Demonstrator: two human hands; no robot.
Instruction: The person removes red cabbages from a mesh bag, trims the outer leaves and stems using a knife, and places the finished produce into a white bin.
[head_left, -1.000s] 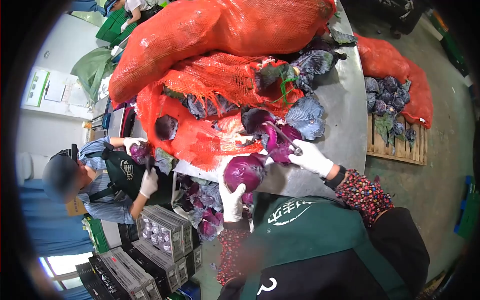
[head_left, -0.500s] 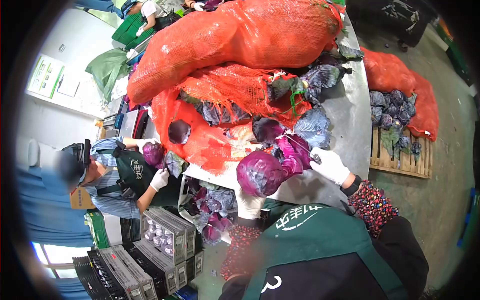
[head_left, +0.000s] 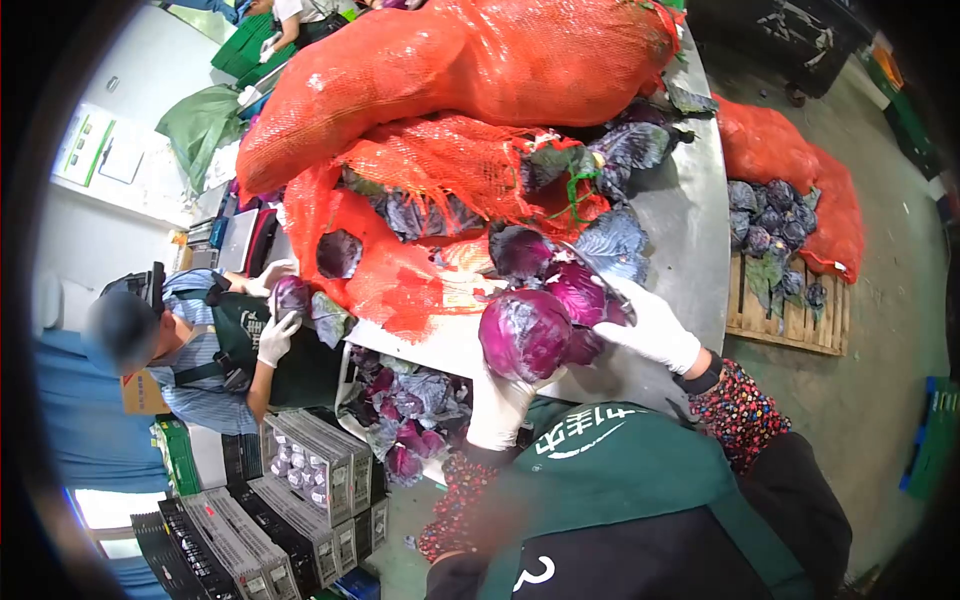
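A purple-red cabbage rests in my gloved left hand, which cups it from below and the left. My gloved right hand is at the cabbage's right side, fingers against loose purple outer leaves. From that hand a thin strip like a knife blade points up and left; its handle is hidden in the grip. Just beyond lie a dark cupped leaf and a bluish outer leaf on the metal table.
Full red mesh sacks lie across the table, a torn one nearer. Below the table edge, a bin holds discarded leaves. To the left, a co-worker handles another cabbage beside stacked crates. A pallet stands right.
My right hand has moved left and closer to the cabbage, and the loose purple leaves have shifted with it. The cabbage has turned slightly in my left hand. The view has shifted a little.
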